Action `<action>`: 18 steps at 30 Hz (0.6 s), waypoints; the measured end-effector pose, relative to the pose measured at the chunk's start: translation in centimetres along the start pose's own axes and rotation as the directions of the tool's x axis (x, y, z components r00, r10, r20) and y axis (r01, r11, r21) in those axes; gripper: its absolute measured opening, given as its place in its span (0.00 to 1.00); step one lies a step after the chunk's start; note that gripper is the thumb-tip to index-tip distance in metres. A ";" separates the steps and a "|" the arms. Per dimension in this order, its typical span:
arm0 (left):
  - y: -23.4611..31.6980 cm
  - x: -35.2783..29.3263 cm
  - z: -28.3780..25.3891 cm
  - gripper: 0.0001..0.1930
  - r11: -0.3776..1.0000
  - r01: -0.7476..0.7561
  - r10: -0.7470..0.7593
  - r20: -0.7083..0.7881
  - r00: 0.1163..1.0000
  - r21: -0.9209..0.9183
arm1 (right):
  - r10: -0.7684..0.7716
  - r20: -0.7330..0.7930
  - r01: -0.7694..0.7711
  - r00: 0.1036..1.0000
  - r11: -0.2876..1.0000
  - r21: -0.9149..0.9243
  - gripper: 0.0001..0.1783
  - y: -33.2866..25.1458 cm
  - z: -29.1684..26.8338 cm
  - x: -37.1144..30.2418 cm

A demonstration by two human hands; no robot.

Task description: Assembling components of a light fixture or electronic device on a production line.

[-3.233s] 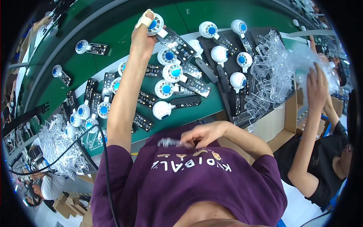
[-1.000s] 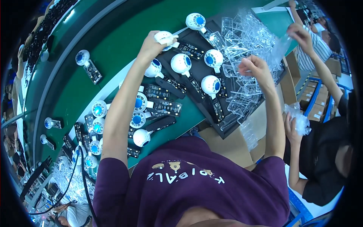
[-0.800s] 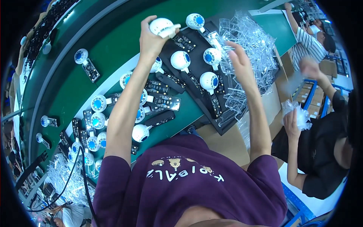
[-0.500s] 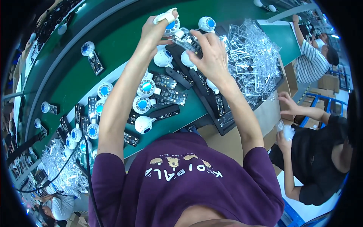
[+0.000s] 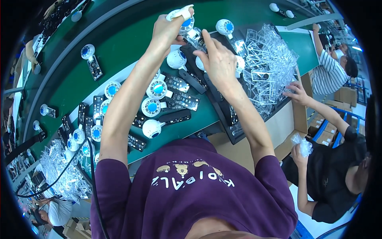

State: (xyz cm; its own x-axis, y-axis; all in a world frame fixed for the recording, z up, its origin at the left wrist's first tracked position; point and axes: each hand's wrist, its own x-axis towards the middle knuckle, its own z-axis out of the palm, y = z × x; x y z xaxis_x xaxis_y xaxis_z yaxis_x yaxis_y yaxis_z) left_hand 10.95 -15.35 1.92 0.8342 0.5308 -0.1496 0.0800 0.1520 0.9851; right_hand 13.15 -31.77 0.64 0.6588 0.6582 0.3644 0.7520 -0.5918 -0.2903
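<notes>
My left hand point(image 5: 166, 34), a white wrap on one finger, grips a small handheld fan point(image 5: 186, 26) by its round white head with a blue centre. The fan's handle points down toward my right hand point(image 5: 219, 59). A clear plastic cover point(image 5: 194, 39) lies along that handle, and my right thumb and index finger close about its end. Below my hands lie more fans, among them a white-backed one point(image 5: 176, 59) with a black handle and a blue-centred one point(image 5: 156, 89) with a bare circuit-board handle. Another fan point(image 5: 225, 27) sits just beyond my right hand.
A heap of clear plastic covers point(image 5: 270, 59) fills a dark tray point(image 5: 238, 137) at the right; a second heap point(image 5: 61, 171) is at the lower left. Single fans lie on the green bench point(image 5: 131, 47). Beside the tray, a co-worker's hand point(image 5: 297, 93) reaches in. A black cable point(image 5: 93, 179) hangs at left.
My hands and the fan have shifted slightly right in the picture, and my right fingers sit lower on the clear cover. The co-worker's hand has moved to the heap of covers.
</notes>
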 end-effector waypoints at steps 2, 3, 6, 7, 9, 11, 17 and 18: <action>0.5 -0.1 -0.1 0.27 1.000 -0.001 0.000 0.034 0.999 0.026 | -0.018 -0.012 0.018 1.000 1.000 0.022 0.32 0.8 0.1 0.5; 0.9 -0.3 -0.2 0.27 0.999 -0.003 -0.001 0.066 0.998 0.054 | -0.025 -0.019 0.026 1.000 0.999 0.033 0.32 1.2 0.1 0.7; -0.3 -0.2 -0.5 0.26 0.999 -0.039 0.041 0.055 0.998 -0.038 | -0.047 -0.018 0.049 0.999 0.992 0.115 0.31 1.7 0.2 0.9; -1.1 -0.1 -0.4 0.25 0.985 -0.072 0.076 0.015 0.997 -0.159 | -0.052 -0.021 0.054 0.998 0.987 0.151 0.31 2.0 0.2 0.9; -2.8 -0.6 0.1 0.24 0.956 -0.103 0.105 -0.010 0.994 -0.274 | -0.102 -0.077 0.112 0.992 0.984 0.139 0.31 2.0 0.1 0.9; -3.6 -3.7 1.1 0.19 0.736 0.060 0.020 0.110 0.994 -0.674 | -0.222 -0.166 0.241 0.961 0.965 0.104 0.31 2.1 0.3 1.0; -4.9 -3.4 2.9 0.16 0.792 0.149 -0.140 0.061 0.988 -0.592 | 0.073 -0.035 -0.060 0.997 0.955 0.292 0.21 1.5 1.4 -0.2; -4.1 -3.7 3.5 0.16 0.845 0.085 -0.099 0.002 0.995 -0.527 | 0.315 -0.049 -0.244 0.948 0.815 0.525 0.19 2.2 2.1 -0.3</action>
State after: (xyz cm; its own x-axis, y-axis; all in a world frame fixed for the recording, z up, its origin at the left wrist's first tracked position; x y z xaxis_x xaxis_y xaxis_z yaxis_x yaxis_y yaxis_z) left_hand 9.43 -20.87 -1.28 0.8231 0.5117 -0.2462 -0.1493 0.6134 0.7756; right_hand 14.63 -32.25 -1.96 0.8599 0.4151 0.2972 0.4655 -0.3986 -0.7902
